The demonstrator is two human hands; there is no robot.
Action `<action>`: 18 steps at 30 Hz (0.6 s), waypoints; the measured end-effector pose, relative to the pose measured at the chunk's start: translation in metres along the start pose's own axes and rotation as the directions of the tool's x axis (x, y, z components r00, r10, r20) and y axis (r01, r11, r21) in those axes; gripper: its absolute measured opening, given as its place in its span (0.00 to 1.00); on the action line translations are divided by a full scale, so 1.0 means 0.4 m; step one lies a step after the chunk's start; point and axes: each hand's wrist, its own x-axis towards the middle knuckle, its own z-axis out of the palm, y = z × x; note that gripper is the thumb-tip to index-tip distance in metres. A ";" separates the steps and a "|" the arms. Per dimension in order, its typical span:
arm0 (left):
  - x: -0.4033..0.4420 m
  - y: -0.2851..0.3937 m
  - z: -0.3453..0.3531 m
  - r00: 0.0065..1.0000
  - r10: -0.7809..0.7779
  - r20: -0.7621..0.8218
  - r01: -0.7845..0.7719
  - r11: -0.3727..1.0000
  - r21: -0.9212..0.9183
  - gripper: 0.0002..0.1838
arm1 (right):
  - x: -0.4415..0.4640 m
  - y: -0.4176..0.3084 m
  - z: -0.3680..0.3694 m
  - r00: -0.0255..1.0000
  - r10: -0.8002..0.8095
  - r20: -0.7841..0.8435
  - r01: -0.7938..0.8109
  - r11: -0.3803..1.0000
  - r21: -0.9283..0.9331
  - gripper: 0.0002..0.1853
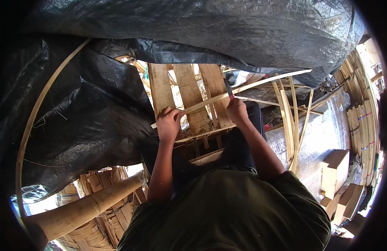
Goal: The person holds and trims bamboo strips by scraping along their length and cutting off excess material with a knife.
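Observation:
A long pale bamboo strip [202, 103] runs slantwise from the lower left to the upper right, across a slatted wooden bench [189, 85]. My left hand [168, 122] is closed around the strip near its left end. In my right hand [236, 109] is a knife [228, 86], its dark blade pointing up and away from me. The blade meets or crosses the strip just above my fist. Most of the knife's handle is hidden by my fingers; a bit of red shows at the top of the grip.
Black plastic sheeting [243, 29] hangs ahead and on the left. Several loose bamboo strips [286, 121] lean at my right, beside silvery sheeting [319, 129]. Bundled strips [362, 125] and cardboard boxes [335, 171] stand farther right. A thick bamboo pole [89, 205] lies lower left.

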 end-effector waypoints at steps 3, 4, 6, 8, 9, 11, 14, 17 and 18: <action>0.002 -0.010 -0.003 0.999 -0.034 0.025 0.034 0.999 0.001 0.11 | 0.059 0.095 0.001 0.972 -0.007 0.235 0.010 1.000 -0.012 0.24; 0.004 -0.006 0.001 1.000 -0.013 0.022 0.013 1.000 0.014 0.11 | 0.068 0.067 -0.048 0.934 0.119 0.337 -0.148 0.987 0.061 0.23; -0.002 -0.006 0.002 1.000 0.004 0.021 -0.004 1.000 0.024 0.11 | 0.061 0.079 0.007 0.964 0.056 0.261 -0.047 0.998 -0.043 0.21; -0.001 -0.011 0.000 0.999 -0.030 0.039 0.029 0.999 0.029 0.12 | 0.002 0.033 0.032 0.998 0.016 0.057 -0.012 0.997 -0.079 0.25; 0.004 -0.010 0.000 0.999 -0.022 0.043 0.020 0.999 0.027 0.12 | 0.040 0.069 0.003 0.945 -0.180 0.274 0.215 0.971 -0.103 0.27; -0.003 -0.015 0.000 1.000 -0.006 0.022 0.006 1.000 0.014 0.13 | 0.082 0.092 -0.013 0.974 -0.039 0.223 0.057 0.996 -0.075 0.27; -0.001 -0.016 0.002 1.000 0.000 0.027 -0.001 0.999 0.047 0.14 | 0.005 0.124 0.085 0.958 -0.286 0.002 0.279 0.935 -0.219 0.27; -0.006 -0.025 -0.003 0.999 -0.023 0.033 0.022 0.999 0.047 0.14 | 0.030 0.000 -0.050 0.895 0.236 0.379 -0.291 0.952 0.092 0.26; -0.005 -0.026 -0.001 0.999 -0.023 0.030 0.022 0.999 0.046 0.14 | 0.045 -0.013 -0.091 0.857 0.282 0.431 -0.390 0.901 0.188 0.26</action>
